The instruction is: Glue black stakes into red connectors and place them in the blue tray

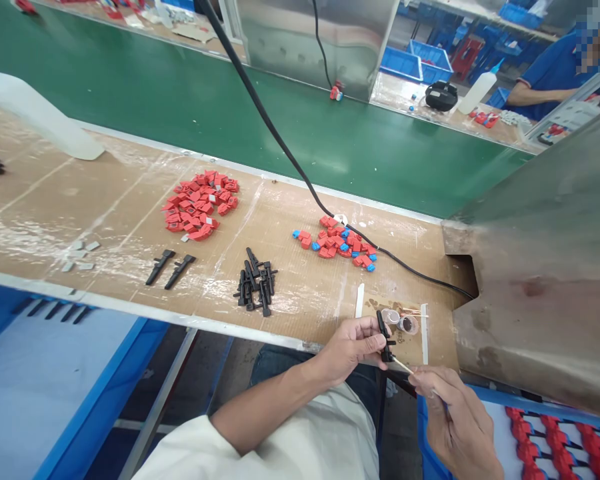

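My left hand [351,348] pinches a black plastic toy gun part [383,332] over the bench's front edge. In my right hand [457,417] is a thin pale wooden stick [403,365], its tip against the lower end of the gun part. Just beyond my left hand, a small clear cup with dark contents [409,325] stands beside another small clear cup [391,316]. To the left lies a heap of black gun parts [256,280], with two more black gun parts [171,269] set apart side by side.
The cardboard-covered bench [300,293] carries a red parts pile [200,203], red and blue parts [337,240], grey pieces [80,255] and a white bottle [45,113]. A black cable [275,133] crosses it. Red assemblies [555,433] fill a tray at right. Another person's arm [540,95] shows beyond.
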The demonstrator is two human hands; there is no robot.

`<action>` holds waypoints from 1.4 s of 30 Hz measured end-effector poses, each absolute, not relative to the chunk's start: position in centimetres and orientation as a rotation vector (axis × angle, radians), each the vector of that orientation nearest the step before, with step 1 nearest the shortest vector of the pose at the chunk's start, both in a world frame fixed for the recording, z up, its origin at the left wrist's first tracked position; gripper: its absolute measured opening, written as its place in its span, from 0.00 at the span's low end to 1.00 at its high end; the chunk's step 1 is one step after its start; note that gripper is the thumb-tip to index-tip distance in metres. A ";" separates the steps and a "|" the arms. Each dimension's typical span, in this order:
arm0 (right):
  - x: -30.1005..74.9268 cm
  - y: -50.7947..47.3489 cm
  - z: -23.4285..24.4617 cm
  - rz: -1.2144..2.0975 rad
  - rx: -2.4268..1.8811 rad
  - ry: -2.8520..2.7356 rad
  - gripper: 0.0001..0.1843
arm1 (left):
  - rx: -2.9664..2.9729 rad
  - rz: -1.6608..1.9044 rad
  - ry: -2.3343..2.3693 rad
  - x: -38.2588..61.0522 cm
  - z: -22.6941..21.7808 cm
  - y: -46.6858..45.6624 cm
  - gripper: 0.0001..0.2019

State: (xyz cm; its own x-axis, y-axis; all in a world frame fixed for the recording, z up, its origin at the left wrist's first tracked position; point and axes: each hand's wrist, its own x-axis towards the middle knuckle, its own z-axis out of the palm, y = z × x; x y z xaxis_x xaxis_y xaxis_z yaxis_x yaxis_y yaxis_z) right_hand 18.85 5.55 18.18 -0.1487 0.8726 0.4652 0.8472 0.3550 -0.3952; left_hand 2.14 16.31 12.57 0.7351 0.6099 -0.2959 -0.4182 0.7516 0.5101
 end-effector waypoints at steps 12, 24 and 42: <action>19.5 4.9 17.7 0.165 -1.334 -2.049 0.27 | 0.525 0.530 0.490 1.6 12.6 16.5 0.27; 17.0 4.0 18.9 0.276 -1.314 -1.985 0.22 | 0.805 0.664 0.607 0.6 14.0 14.6 0.23; 14.1 6.1 18.9 0.526 -1.529 -1.271 0.09 | 1.028 0.959 0.666 0.3 14.3 14.1 0.18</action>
State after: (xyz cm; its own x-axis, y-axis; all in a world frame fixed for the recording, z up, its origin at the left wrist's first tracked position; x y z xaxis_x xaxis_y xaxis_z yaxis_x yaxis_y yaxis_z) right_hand 14.11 6.12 18.92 0.3436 0.9002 0.2675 0.4478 0.0933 -0.8892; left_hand 0.35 14.09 14.34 0.4453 0.8950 -0.0270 -0.3377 0.1958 0.9206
